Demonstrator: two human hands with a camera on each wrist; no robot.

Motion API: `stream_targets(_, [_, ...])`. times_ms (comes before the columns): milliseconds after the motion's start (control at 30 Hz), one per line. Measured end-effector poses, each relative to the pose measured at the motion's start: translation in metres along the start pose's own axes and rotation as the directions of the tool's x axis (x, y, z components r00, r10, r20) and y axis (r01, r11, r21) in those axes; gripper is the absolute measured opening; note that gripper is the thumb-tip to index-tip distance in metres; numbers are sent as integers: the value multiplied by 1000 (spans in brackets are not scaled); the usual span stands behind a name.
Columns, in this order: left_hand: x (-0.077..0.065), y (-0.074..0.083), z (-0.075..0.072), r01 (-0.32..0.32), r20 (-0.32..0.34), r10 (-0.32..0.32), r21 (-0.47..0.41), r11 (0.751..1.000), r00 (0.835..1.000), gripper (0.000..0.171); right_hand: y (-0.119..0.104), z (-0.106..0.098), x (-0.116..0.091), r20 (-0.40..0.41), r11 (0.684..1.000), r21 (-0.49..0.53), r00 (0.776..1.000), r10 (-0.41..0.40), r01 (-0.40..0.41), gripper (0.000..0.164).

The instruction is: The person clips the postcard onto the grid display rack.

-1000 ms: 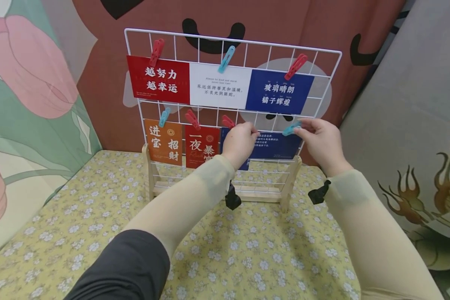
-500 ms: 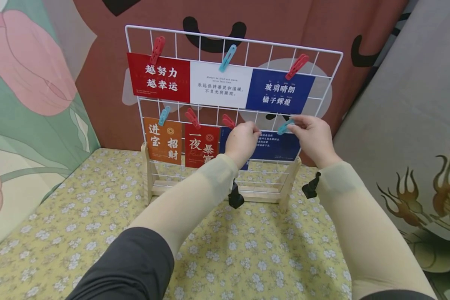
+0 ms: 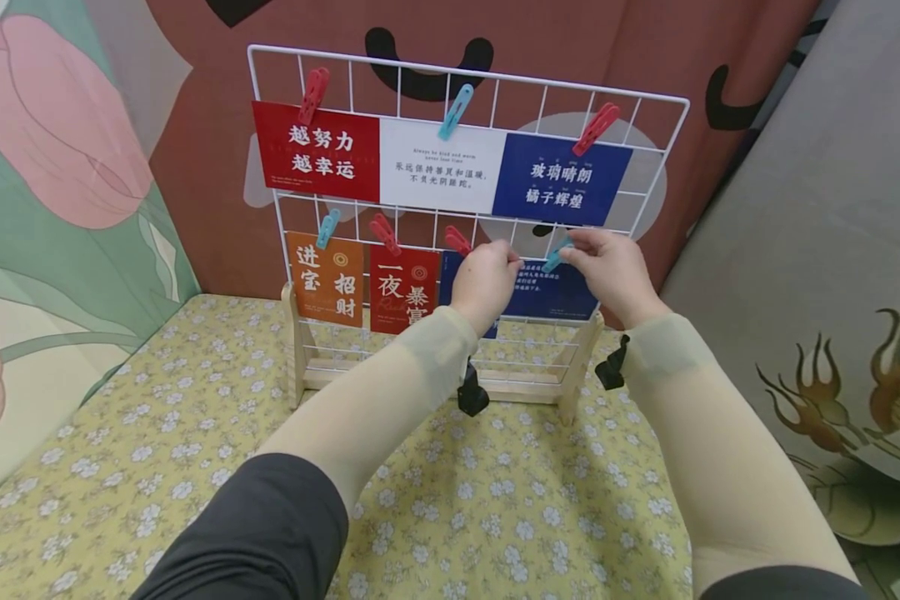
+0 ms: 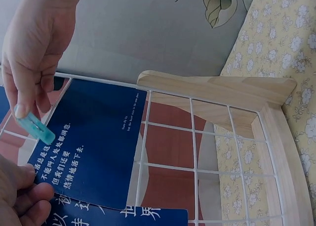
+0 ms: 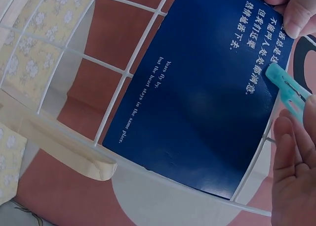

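In the head view my left hand [image 3: 483,283] pinches the upper left part of a dark blue card [image 3: 551,300] against a white wire grid [image 3: 547,327]. My right hand [image 3: 617,275] holds a light blue clothespin [image 3: 558,255] between thumb and fingers at that card's top edge. From the right wrist, the clothespin [image 5: 288,87] has its tip over the printed card [image 5: 192,107]; whether it bites on the wire is unclear. Another blue card [image 4: 113,218] lies partly under the held one in the left wrist view.
Red, white and blue cards hang along the upper row under clothespins. Below at left hang an orange card [image 3: 326,287] and a red card [image 3: 397,292]. Wooden feet [image 3: 581,367] support the grid on a flowered tablecloth [image 3: 457,500]. A patterned curtain [image 3: 202,167] stands behind.
My right hand has moved left along the card's top edge with the light blue clothespin. The left hand stays at the card, nearly still.
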State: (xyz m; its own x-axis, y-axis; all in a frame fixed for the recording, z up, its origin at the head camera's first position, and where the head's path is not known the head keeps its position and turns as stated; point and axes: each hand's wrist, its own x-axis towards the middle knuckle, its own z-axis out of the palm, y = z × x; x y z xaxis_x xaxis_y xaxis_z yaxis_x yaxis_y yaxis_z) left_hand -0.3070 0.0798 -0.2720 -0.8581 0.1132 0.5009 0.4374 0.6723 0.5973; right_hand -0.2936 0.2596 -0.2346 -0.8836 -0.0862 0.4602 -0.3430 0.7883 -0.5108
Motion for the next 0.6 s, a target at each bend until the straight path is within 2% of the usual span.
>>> stream_targets(200, [0, -1, -1, 0, 10, 1, -11, 1000, 1000, 15, 0, 1, 0, 25, 999, 10, 999, 33, -33, 46])
stream_targets(600, [-4, 0, -7, -29, 36, 29, 14, 999, 999, 16, 3, 9, -2, -66, 1000, 16, 998, 20, -19, 41])
